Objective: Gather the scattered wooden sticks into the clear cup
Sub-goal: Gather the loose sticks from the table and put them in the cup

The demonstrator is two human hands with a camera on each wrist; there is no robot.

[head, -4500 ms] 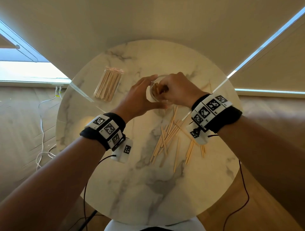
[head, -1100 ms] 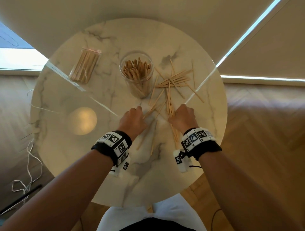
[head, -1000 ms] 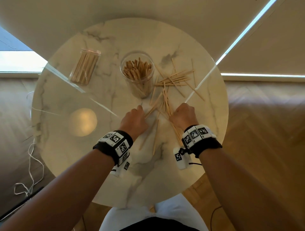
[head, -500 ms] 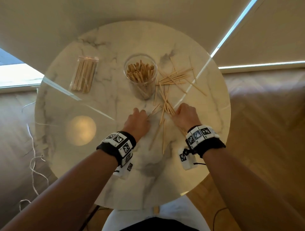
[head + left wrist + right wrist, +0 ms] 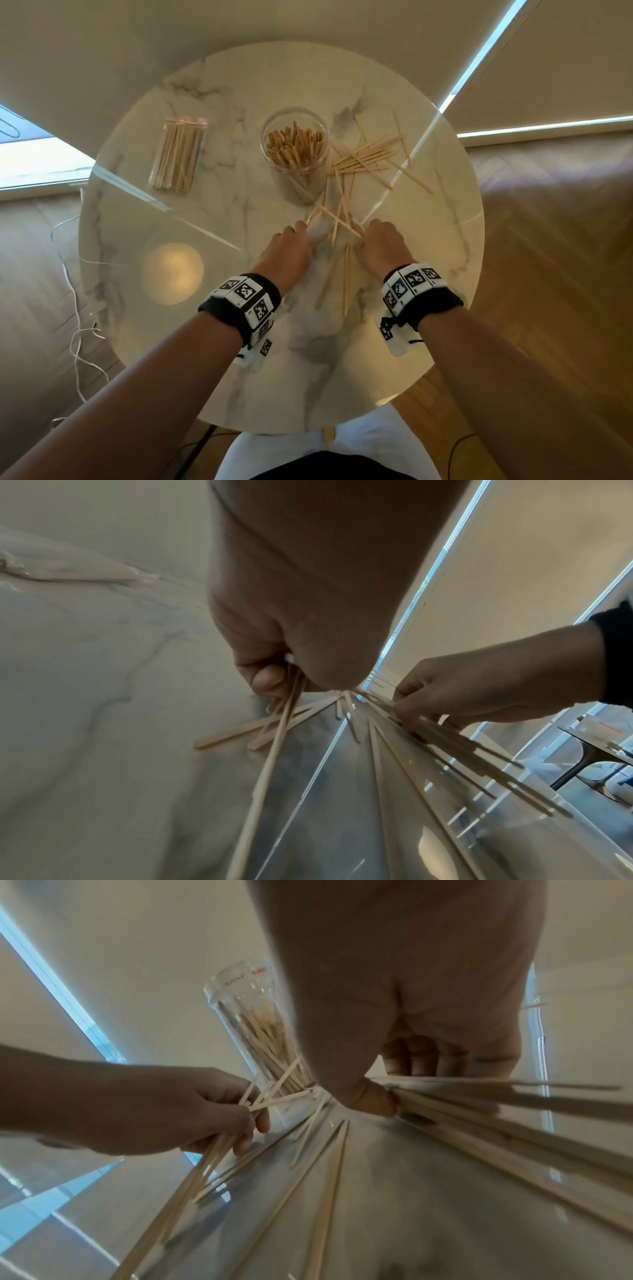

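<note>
A clear cup [image 5: 295, 150] [image 5: 253, 1031] stands upright at the table's middle back, holding many wooden sticks. Loose wooden sticks [image 5: 368, 157] lie scattered to its right, and more sticks [image 5: 337, 222] lie in front of it between my hands. My left hand [image 5: 291, 246] [image 5: 219, 1112] grips several sticks in curled fingers. My right hand [image 5: 376, 241] [image 5: 438, 696] pinches a bundle of sticks [image 5: 496, 1110] between thumb and fingers. Two long sticks [image 5: 342, 274] lie flat between my wrists.
A second clear container [image 5: 178, 154] full of sticks lies on its side at the back left of the round marble table [image 5: 239, 377]. White cables [image 5: 78, 325] trail on the wooden floor to the left. Window blinds stand behind the table.
Both hands have slid forward toward the cup and drawn closer together, sweeping the loose sticks between them into a tighter pile. Earlier, both hands were at the cup.
</note>
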